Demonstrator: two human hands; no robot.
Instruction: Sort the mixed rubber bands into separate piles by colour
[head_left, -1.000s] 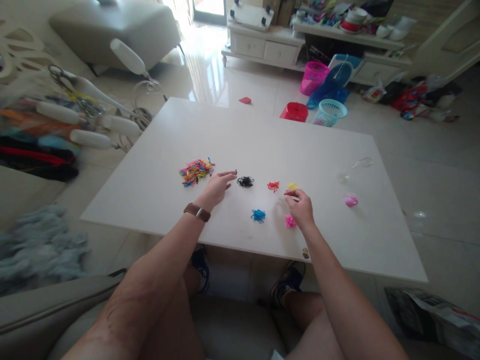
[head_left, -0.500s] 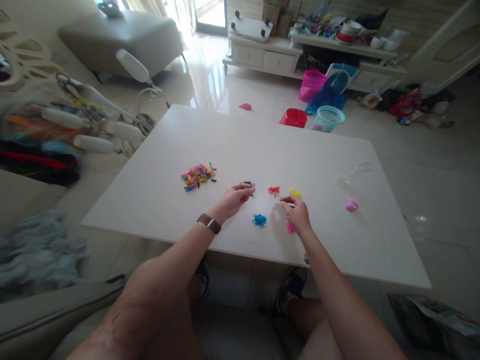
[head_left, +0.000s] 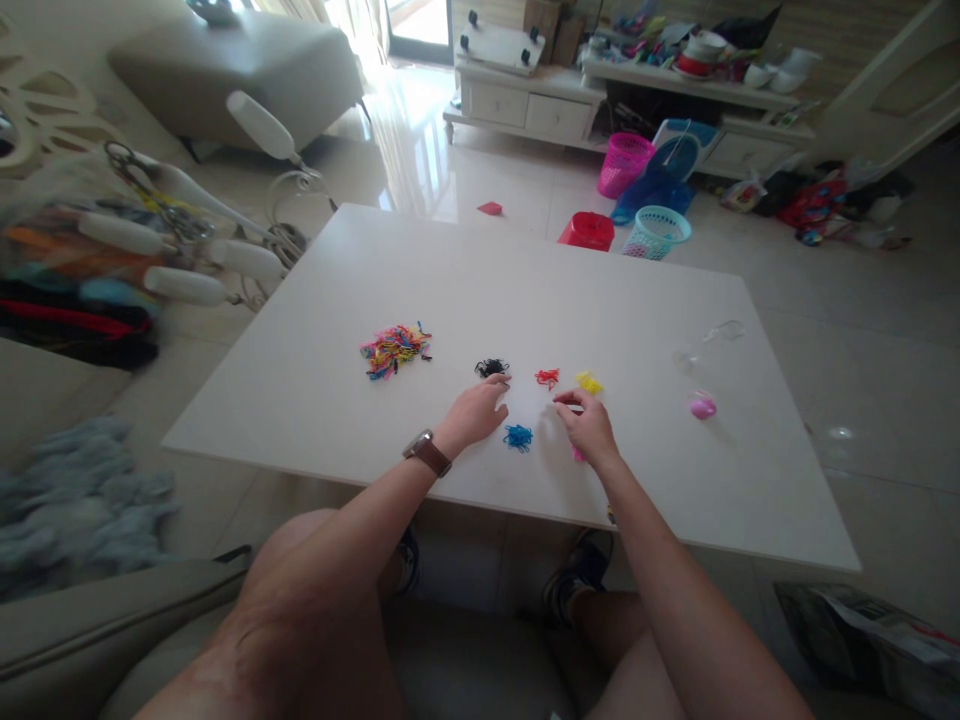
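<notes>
Bands, small and elastic-looking, are lying in loose clusters on the white table (head_left: 660, 480); picture a dial centred on the blue bands (head_left: 517, 437), with twelve pointing away from the wearer. Black bands (head_left: 491, 368) are sitting at eleven, red bands (head_left: 547, 378) at one, yellow bands (head_left: 589, 383) at two, pink bands (head_left: 578, 454) between three and four, and the multicoloured pile (head_left: 395, 350) at ten.

The left hand (head_left: 475, 412), wearing a brown-strapped wristwatch (head_left: 429, 456), is reaching toward eleven with thumb and forefinger parted, its fingertips meeting the near edge of the black cluster in view; whether they are touching it, I cannot tell. The right hand (head_left: 591, 425) is bending its fingertips together at about one, just short of the red cluster; whether they are gripping a band is too small to tell.

Working low, with fingertips only, and lifting straight up would probably be keeping loops from snagging; the wrists should be staying clear of neighbouring clusters.

No brand or label is reading clearly: the printed packaging (head_left: 885, 625) at four is blurring, and the right forearm is partly covering a small sticker (head_left: 611, 514) nearer five.
</notes>
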